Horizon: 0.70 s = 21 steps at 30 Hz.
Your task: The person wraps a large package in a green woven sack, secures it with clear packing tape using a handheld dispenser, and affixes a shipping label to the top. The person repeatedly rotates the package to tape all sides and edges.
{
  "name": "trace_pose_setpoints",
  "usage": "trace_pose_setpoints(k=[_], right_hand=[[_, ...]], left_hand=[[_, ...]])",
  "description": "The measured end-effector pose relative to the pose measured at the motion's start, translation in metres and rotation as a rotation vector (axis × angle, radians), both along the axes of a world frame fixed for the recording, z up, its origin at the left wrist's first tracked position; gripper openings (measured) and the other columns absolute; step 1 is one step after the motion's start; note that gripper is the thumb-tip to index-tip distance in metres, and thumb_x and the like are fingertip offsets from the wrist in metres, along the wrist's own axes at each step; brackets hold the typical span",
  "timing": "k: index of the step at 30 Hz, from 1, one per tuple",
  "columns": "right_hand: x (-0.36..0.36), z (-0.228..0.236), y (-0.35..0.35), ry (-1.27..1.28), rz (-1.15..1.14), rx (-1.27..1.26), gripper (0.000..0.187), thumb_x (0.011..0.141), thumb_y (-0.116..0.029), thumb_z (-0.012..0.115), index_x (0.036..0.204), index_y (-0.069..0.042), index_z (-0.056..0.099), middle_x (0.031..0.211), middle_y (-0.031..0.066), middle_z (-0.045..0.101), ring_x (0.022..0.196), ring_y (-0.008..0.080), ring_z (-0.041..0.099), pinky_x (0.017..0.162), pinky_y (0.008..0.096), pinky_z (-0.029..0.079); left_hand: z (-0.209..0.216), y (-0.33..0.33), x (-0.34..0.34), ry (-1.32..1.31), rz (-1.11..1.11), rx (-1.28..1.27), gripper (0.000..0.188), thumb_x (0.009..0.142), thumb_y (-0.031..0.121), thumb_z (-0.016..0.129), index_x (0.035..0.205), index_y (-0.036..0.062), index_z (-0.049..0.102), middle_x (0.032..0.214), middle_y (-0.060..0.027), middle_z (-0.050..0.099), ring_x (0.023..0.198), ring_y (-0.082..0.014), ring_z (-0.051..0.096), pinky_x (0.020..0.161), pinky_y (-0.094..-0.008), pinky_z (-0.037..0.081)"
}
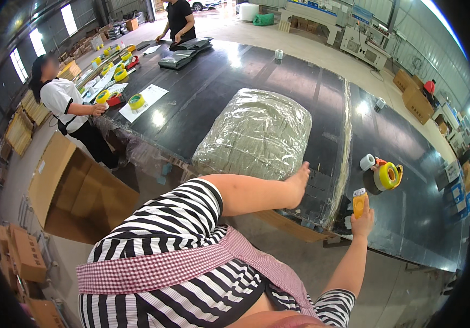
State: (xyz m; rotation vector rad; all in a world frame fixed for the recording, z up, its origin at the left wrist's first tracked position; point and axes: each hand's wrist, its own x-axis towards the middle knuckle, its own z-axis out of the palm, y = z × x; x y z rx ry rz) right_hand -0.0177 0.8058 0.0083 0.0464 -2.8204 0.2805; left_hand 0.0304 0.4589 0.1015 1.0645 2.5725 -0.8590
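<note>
A big bundle wrapped in clear plastic film point(254, 134) lies on the black table point(278, 76). My left hand point(299, 180) rests flat against the bundle's near right edge, fingers together, holding nothing. My right hand point(361, 214) is closed around a small orange-yellow tool point(359, 200), likely a utility knife, held over the table's near edge. Just beyond it stands a tape dispenser with a yellow roll point(386, 176).
A person in white point(65, 106) stands at the table's left side near yellow tape rolls point(136, 101) and papers. Another person in black point(179, 19) works at the far end. Open cardboard boxes point(76, 188) sit on the floor to my left.
</note>
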Motion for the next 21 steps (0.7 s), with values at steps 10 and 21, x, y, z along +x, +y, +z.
trace_pose_setpoints(k=[10, 21], right_hand=[[-0.011, -0.05, 0.012, 0.085, -0.064, 0.263, 0.092, 0.078, -0.009, 0.077, 0.155, -0.027, 0.03, 0.124, 0.0153, 0.05, 0.11, 0.0358, 0.053, 0.095, 0.0477, 0.042], [0.068, -0.025, -0.102, 0.216, 0.245, -0.55, 0.065, 0.082, -0.005, 0.071, 0.143, -0.005, 0.048, 0.131, 0.0162, 0.057, 0.121, 0.0322, 0.053, 0.103, 0.0403, 0.04]], left_hand=[[-0.056, 0.004, 0.007, -0.101, -0.103, -0.107, 0.045, 0.094, 0.031, 0.051, 0.127, 0.0033, 0.066, 0.134, -0.0181, 0.062, 0.128, -0.0384, 0.054, 0.115, -0.0605, 0.026], [-0.052, 0.008, 0.01, -0.099, -0.106, -0.157, 0.051, 0.087, 0.033, 0.064, 0.128, 0.0024, 0.065, 0.138, -0.021, 0.058, 0.13, -0.0396, 0.051, 0.114, -0.0642, 0.025]])
